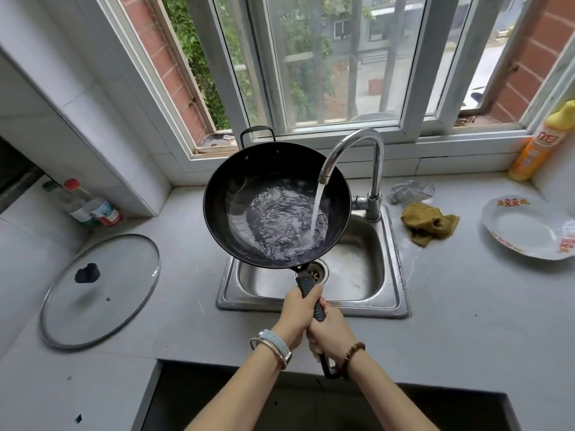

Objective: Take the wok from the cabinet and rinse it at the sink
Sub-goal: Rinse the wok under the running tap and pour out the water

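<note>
Across the grey counter, we hold the black wok over the steel sink, and water pools inside it. A glass lid lies at the sink's nine o'clock and a plate at three. The faucet pours from the wok's two o'clock. Our left hand and right hand wrap tightly round its handle.
</note>
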Motion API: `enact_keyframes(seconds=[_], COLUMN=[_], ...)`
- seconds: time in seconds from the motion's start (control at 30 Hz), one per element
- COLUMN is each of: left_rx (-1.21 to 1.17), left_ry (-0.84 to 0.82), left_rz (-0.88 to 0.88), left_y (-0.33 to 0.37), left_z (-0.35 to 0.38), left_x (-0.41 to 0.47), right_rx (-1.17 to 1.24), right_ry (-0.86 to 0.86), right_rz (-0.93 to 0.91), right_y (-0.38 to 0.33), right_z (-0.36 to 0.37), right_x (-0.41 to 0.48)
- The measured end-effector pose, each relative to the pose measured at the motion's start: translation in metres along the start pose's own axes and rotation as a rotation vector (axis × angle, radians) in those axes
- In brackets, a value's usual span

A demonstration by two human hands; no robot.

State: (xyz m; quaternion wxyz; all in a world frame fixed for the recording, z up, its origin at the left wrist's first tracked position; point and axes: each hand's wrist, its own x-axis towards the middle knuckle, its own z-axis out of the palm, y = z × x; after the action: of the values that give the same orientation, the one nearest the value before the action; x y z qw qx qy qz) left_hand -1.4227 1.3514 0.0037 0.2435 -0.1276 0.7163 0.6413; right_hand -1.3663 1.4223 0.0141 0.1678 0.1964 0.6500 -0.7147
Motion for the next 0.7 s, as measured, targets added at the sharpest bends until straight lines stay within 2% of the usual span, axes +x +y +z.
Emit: enact_keyframes(seconds=[0.23, 0.43, 0.7], left_rx=[0.032, 0.163, 0.227], left_ry=[0.077, 0.170, 0.267], left_rz=[-0.008, 0.009, -0.048], left_y=[0.001, 0.007, 0.016], left_z=[-0.021, -0.038, -0.061], left_x=[-0.007, -0.017, -0.033], right_rx=[0.026, 0.087, 0.180], right_ry=[-0.073, -0.141, -0.240], right_rz=[0.024, 0.047, 0.118], right_y=[-0.002, -0.003, -0.001], right_z=[0.019, 0.036, 0.063], right_x=[0.000, -0.002, 0.002])
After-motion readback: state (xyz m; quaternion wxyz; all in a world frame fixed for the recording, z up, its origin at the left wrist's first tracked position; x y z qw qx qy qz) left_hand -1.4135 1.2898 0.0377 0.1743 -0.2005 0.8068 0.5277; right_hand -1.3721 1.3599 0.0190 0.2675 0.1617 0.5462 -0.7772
